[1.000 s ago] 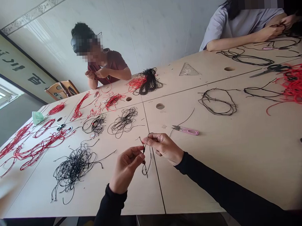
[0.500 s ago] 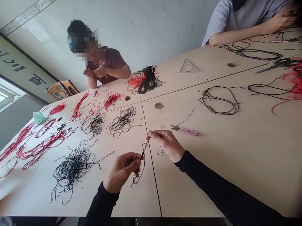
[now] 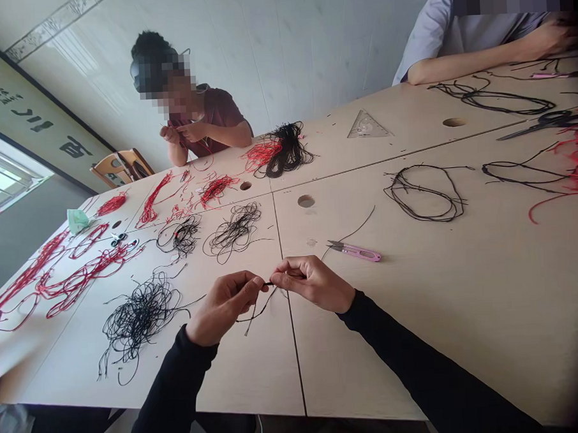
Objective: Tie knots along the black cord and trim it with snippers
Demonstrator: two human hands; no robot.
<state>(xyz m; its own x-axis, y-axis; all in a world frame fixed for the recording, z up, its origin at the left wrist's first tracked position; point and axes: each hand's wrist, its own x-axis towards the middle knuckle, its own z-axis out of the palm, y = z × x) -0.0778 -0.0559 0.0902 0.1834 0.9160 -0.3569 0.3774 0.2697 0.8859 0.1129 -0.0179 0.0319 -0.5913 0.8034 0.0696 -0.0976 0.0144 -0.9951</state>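
Observation:
My left hand (image 3: pixel 227 304) and my right hand (image 3: pixel 315 283) are close together over the table (image 3: pixel 371 340). Both pinch a thin black cord (image 3: pixel 259 315), and a short, thicker stretch of it shows between the fingertips. Loops and loose ends of the cord hang below my fingers. Pink thread snips (image 3: pixel 355 250) lie just beyond my right hand, with a thin black strand beside them. A tangled pile of black cord (image 3: pixel 139 317) rests to the left of my left hand.
Black cord loops (image 3: pixel 426 194) lie at the right, near black scissors (image 3: pixel 536 124). Red cords (image 3: pixel 83 276) spread over the left side. A clear triangle ruler (image 3: pixel 367 125) lies farther back. One person (image 3: pixel 217 117) sits across; another person's forearm (image 3: pixel 474 60) rests at the upper right.
My right hand has come down and turned, so its fingertips now meet those of my left hand. My left hand has risen slightly, and the cord between them is much shorter.

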